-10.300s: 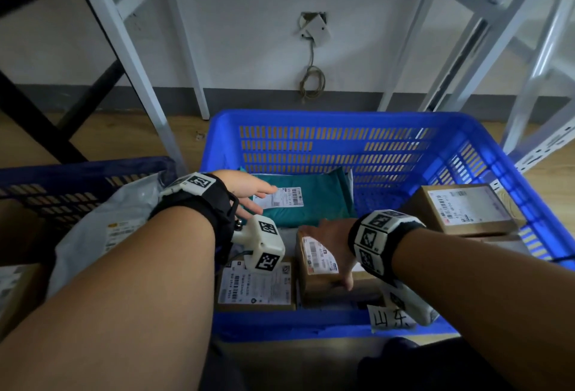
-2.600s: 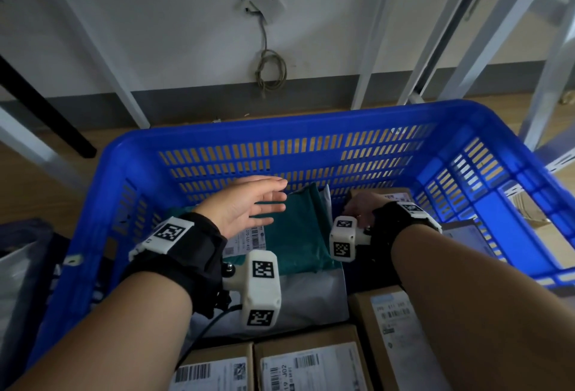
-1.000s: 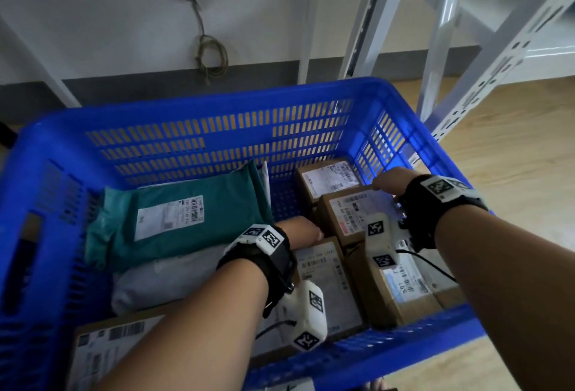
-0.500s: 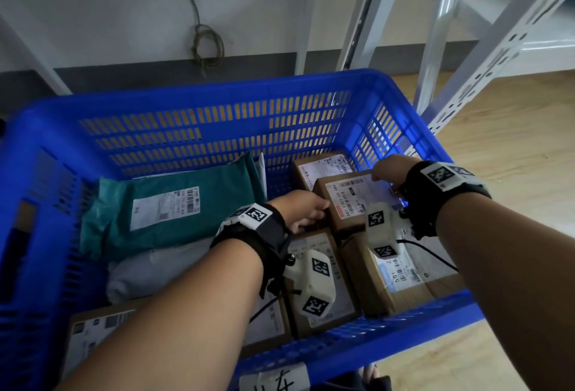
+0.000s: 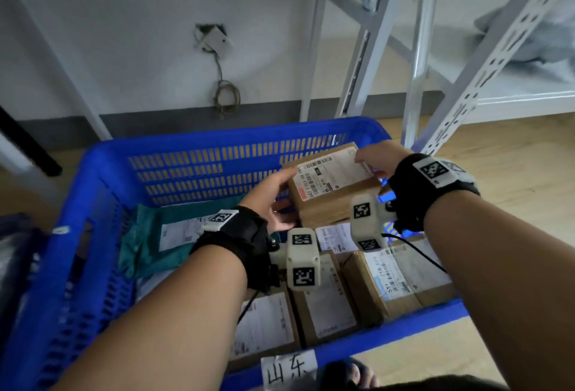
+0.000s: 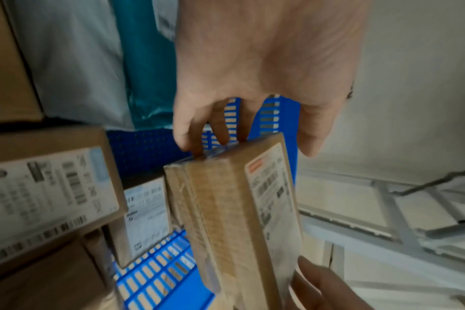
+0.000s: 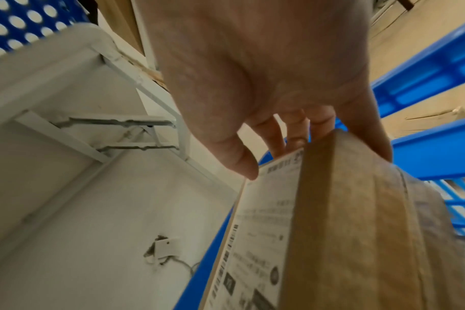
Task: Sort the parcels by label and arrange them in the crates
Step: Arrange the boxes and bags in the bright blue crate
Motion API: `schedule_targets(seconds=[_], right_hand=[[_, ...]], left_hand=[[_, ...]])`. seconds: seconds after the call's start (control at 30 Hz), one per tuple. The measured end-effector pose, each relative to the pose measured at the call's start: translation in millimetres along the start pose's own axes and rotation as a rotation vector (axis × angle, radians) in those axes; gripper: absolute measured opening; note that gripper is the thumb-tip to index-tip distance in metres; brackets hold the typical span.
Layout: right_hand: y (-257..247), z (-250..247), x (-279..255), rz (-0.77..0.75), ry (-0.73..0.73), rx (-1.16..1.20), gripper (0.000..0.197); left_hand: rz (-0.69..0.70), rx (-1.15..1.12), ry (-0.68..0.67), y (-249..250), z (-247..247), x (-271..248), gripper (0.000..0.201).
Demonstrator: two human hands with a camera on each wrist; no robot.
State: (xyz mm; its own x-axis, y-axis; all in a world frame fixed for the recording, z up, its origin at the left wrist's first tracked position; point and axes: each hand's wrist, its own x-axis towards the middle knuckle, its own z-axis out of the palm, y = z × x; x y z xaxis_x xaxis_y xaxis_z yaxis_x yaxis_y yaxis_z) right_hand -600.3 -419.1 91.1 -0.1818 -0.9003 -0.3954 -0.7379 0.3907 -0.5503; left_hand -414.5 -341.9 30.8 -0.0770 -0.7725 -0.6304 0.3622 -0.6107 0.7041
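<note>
A flat cardboard parcel [image 5: 329, 185] with a white barcode label hangs above the right rear of the blue crate [image 5: 217, 141]. My left hand [image 5: 277, 191] pinches its left end, thumb on the label face and fingers [image 6: 189, 136] underneath. At the far right corner my right hand [image 5: 373, 157] grips the same parcel [image 7: 345, 230], its thumb [image 7: 239, 161] on the label. Below it in the crate lie a teal mailer bag [image 5: 161, 235], a pale grey bag and several labelled cardboard boxes [image 5: 398, 278].
A paper tag with handwritten characters [image 5: 289, 372] sticks to the crate's near rim. White metal shelving uprights [image 5: 466, 79] stand close behind and to the right. A darker crate [image 5: 12, 250] sits at the left edge. Wooden floor lies to the right.
Both hands have lifted the labelled parcel up off the boxes at the crate's right side, and it now hangs above them. The head view has swung back and to the left.
</note>
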Motion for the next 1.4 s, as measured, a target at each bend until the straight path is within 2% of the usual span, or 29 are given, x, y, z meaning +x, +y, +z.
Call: schedule_targets(seconds=[0.13, 0.23, 0.37, 0.47, 0.6, 0.67, 0.73, 0.83, 0.9, 1.1, 1.27, 1.4], right_hand=[[-15.7, -0.8, -35.0, 0.025, -0.102, 0.191, 0.013], [-20.9, 4.0, -54.7, 0.05, -0.223, 0.375, 0.014], [-32.0, 15.5, -79.2, -0.004, -0.255, 0.537, 0.031], [-39.4, 27.0, -99.2, -0.031, -0.295, 0.559, 0.049], [-45.3, 42.1, -113.7, -0.078, -0.349, 0.562, 0.078], [-46.1, 48.0, -117.7, -0.104, -0.423, 0.541, 0.084], [-49.6, 51.1, -133.1, -0.123, -0.503, 0.526, 0.073], [-52.4, 60.4, -146.3, -0.167, -0.626, 0.486, 0.05], [-53.0, 64.3, -149.1, -0.18, -0.654, 0.502, 0.043], [-54.9, 66.7, -151.6, -0.179, -0.658, 0.574, 0.039], [-57.1, 67.7, -147.9, -0.182, -0.619, 0.712, 0.033], [-57.3, 72.2, -142.0, -0.195, -0.61, 0.784, 0.04]], left_hand=[[0.047, 0.028, 0.072, 16.6, -21.5, -25.6, 0.078], [0.094, 0.041, 0.067, 27.6, -38.2, -47.6, 0.068], [0.203, 0.01, 0.076, 40.1, -59.6, -82.2, 0.02], [0.25, 0.035, 0.109, 47.7, -76.7, -106.1, 0.002], [0.286, 0.088, 0.202, 53.8, -97.8, -128.6, 0.016], [0.295, 0.097, 0.221, 55.0, -104.9, -136.0, 0.024], [0.321, 0.078, 0.199, 55.8, -109.6, -143.5, 0.033], [0.381, 0.064, 0.172, 57.3, -112.0, -152.8, 0.016], [0.421, 0.05, 0.153, 58.2, -111.7, -156.8, 0.015], [0.455, 0.037, 0.132, 59.7, -117.8, -156.5, 0.026], [0.352, 0.074, 0.043, 55.9, -124.1, -157.4, 0.027], [0.311, 0.157, 0.018, 52.2, -124.2, -158.2, 0.045]])
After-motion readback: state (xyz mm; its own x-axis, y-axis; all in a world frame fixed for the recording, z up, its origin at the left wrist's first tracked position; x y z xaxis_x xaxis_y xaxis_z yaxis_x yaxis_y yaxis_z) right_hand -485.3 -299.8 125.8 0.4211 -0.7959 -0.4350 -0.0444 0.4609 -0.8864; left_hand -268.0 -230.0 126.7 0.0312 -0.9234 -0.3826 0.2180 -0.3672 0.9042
